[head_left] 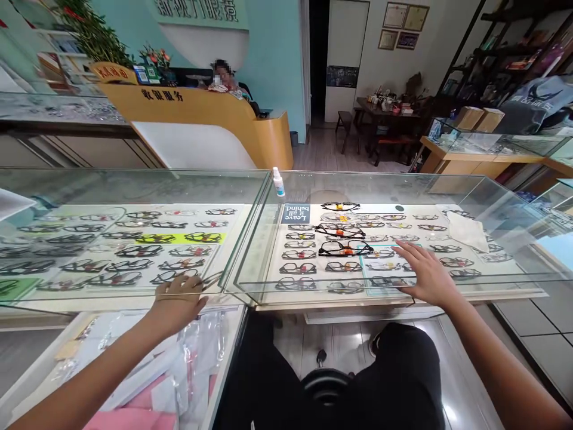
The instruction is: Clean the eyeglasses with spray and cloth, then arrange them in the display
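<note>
My left hand [179, 294], fingers curled, is at the front edge of the left glass display case [134, 179]. A thin-rimmed pair of eyeglasses [212, 279] juts from its thumb side, partly hidden by the fingers. My right hand [427, 275] lies palm down with fingers spread over the right glass case [264, 286], holding nothing. To its left, black-framed glasses [344, 248] rest on the glass top, with another black pair [340, 230] and a third pair [340, 206] behind. Several rows of glasses are visible through both tops.
A white spray bottle [278, 182] stands at the back of the right case, and a white cloth [468, 232] lies on its right part. Below left, an open drawer [224, 382] holds plastic bags. Beyond, a person [228, 80] sits behind a yellow counter [188, 110].
</note>
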Demonstrator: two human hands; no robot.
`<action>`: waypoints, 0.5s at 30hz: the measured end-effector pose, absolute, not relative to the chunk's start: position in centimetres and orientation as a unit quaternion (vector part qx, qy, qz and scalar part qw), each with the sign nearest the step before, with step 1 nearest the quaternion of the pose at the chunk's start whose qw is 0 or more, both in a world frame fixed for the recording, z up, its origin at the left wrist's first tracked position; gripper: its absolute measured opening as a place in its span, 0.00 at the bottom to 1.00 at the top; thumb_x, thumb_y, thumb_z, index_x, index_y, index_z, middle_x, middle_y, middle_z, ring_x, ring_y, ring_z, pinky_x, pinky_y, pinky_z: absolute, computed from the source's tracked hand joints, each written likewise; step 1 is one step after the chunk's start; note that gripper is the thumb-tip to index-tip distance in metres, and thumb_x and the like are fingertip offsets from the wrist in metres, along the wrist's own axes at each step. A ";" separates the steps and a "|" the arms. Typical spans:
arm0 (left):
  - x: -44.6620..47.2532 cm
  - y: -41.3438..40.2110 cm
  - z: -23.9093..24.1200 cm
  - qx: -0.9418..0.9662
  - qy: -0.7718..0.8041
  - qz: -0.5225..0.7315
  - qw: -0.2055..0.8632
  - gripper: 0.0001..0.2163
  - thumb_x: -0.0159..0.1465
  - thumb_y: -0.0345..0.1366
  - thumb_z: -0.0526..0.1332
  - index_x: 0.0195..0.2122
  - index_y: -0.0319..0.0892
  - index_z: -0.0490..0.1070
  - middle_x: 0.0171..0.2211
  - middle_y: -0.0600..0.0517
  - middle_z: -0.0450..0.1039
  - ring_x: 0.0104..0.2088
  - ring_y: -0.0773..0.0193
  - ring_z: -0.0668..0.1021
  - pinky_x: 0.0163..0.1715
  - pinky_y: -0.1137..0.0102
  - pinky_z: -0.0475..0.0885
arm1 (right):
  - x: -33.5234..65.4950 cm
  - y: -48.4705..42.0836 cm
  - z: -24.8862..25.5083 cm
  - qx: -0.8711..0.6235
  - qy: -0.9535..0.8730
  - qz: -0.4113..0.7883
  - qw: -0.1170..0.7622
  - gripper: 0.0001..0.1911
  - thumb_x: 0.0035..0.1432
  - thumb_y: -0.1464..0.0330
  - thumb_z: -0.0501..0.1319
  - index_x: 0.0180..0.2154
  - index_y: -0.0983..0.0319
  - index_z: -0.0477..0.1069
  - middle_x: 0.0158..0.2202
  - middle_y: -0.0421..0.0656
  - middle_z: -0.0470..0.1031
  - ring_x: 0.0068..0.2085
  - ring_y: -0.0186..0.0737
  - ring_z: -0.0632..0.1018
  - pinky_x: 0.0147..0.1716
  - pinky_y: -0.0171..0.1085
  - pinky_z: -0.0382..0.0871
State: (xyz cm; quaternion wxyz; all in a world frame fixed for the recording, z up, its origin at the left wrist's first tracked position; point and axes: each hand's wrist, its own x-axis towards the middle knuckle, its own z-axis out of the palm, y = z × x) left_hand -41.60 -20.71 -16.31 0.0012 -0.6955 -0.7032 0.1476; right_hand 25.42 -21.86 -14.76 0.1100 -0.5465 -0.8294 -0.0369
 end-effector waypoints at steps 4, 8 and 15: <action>-41.9 -26.5 -14.8 -0.691 -0.686 0.221 -0.056 0.15 0.68 0.44 0.56 0.44 0.54 0.84 0.65 0.44 0.81 0.71 0.39 0.76 0.67 0.47 0.67 | 25.3 -21.7 -15.0 -0.546 -0.830 -0.035 0.111 0.48 0.65 0.49 0.69 0.79 0.51 0.58 0.81 0.51 0.63 0.78 0.69 0.68 0.71 0.68 0.67; -41.6 -30.7 -12.8 -0.673 -0.665 0.298 -0.128 0.18 0.66 0.49 0.54 0.43 0.60 0.85 0.62 0.48 0.83 0.69 0.43 0.78 0.68 0.47 0.68 | 25.1 -21.6 -15.0 -0.552 -0.826 -0.028 0.113 0.48 0.63 0.51 0.71 0.78 0.53 0.60 0.82 0.49 0.62 0.79 0.68 0.67 0.72 0.67 0.67; -42.6 -34.5 -8.0 -0.699 -0.657 0.201 -0.197 0.23 0.59 0.67 0.54 0.51 0.87 0.82 0.66 0.69 0.80 0.75 0.43 0.73 0.76 0.50 0.65 | 24.8 -21.6 -14.7 -0.553 -0.825 -0.015 0.119 0.48 0.60 0.54 0.73 0.77 0.56 0.63 0.82 0.50 0.62 0.80 0.67 0.66 0.74 0.67 0.67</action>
